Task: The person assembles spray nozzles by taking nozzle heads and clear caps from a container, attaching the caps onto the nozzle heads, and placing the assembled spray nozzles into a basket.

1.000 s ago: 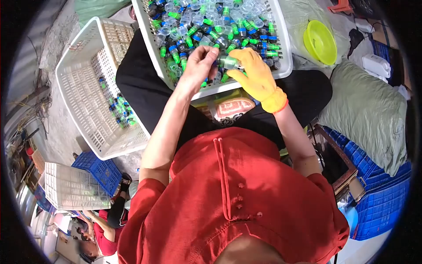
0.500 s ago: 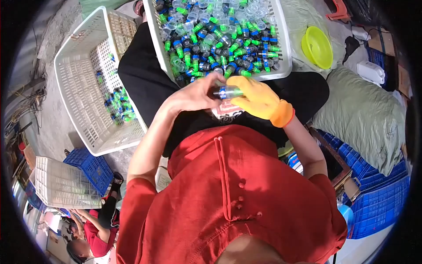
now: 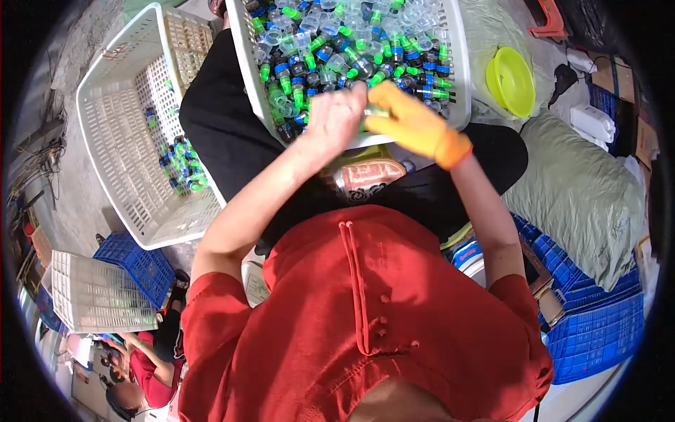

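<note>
My left hand (image 3: 336, 118), bare, is curled closed above the near edge of a white crate (image 3: 458, 63). Facing it, my right hand (image 3: 409, 125) wears a yellow glove with an orange cuff. A small plastic bottle (image 3: 376, 112) with a green end lies between the glove's thumb and fingers, blurred by motion and mostly covered. Whatever the left fingers close on is hidden behind the knuckles. Inside the crate is a heap of small bottles (image 3: 337, 60) with blue bands and green ends, mixed with clear plastic cups (image 3: 327, 27).
At the left, a second white crate (image 3: 116, 165) holds several similar bottles (image 3: 183, 165). A yellow-green basin (image 3: 510, 82) and a large grey-green sack (image 3: 573, 190) are at the right. Blue crates (image 3: 598, 337) stand lower right. Another person (image 3: 151, 376) works at lower left.
Both hands have moved up and away from my lap to the crate's near edge. My left hand has turned, its knuckles now upward, and the bottle is more covered.
</note>
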`<act>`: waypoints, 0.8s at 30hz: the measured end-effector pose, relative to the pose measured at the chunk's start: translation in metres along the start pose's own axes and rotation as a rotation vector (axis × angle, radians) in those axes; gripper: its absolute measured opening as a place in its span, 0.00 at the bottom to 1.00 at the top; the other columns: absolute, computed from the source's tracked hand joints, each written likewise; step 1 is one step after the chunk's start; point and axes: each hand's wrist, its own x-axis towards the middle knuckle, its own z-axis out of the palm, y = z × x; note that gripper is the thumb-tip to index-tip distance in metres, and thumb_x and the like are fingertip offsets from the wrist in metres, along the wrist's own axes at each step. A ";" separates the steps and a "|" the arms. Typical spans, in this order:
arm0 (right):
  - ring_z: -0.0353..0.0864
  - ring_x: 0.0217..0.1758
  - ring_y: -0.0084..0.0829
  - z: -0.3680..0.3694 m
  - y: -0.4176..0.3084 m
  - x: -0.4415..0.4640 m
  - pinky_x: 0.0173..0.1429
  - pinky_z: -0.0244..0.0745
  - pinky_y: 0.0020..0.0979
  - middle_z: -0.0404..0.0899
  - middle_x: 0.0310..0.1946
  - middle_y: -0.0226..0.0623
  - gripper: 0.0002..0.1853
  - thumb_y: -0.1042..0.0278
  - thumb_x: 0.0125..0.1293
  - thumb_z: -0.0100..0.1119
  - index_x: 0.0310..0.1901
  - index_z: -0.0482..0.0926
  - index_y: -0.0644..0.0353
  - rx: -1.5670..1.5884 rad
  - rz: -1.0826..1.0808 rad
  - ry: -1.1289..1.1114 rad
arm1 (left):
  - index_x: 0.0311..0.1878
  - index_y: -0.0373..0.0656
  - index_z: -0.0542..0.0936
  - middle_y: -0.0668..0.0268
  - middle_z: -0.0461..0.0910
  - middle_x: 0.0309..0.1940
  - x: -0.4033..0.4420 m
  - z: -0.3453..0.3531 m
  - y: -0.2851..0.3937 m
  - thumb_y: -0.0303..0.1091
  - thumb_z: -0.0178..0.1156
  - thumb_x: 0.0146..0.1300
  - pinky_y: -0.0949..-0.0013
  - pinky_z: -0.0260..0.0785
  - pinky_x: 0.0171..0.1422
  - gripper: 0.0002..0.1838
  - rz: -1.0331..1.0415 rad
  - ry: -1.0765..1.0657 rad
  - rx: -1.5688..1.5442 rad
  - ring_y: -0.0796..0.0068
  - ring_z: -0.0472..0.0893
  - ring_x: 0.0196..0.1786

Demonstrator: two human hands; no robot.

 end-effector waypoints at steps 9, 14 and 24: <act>0.79 0.46 0.45 -0.051 0.077 0.094 0.50 0.76 0.39 0.79 0.41 0.42 0.18 0.63 0.55 0.66 0.48 0.76 0.56 -0.932 -0.316 0.393 | 0.48 0.46 0.78 0.59 0.76 0.43 0.070 0.055 -0.047 0.28 0.57 0.59 0.57 0.75 0.48 0.13 0.237 -0.151 0.200 0.59 0.78 0.50; 0.79 0.36 0.33 -0.076 0.063 0.056 0.43 0.74 0.30 0.77 0.33 0.30 0.22 0.67 0.57 0.66 0.54 0.75 0.57 -0.316 -0.107 0.553 | 0.48 0.42 0.77 0.54 0.75 0.45 0.073 0.049 -0.054 0.23 0.63 0.47 0.54 0.76 0.50 0.20 0.193 -0.029 -0.024 0.51 0.77 0.50; 0.82 0.47 0.33 -0.006 -0.026 -0.022 0.54 0.78 0.33 0.78 0.47 0.38 0.21 0.76 0.61 0.65 0.55 0.72 0.59 0.199 -0.090 0.421 | 0.57 0.32 0.75 0.59 0.80 0.37 0.010 -0.034 0.001 0.28 0.56 0.64 0.66 0.81 0.41 0.19 -0.732 0.034 -1.722 0.70 0.83 0.35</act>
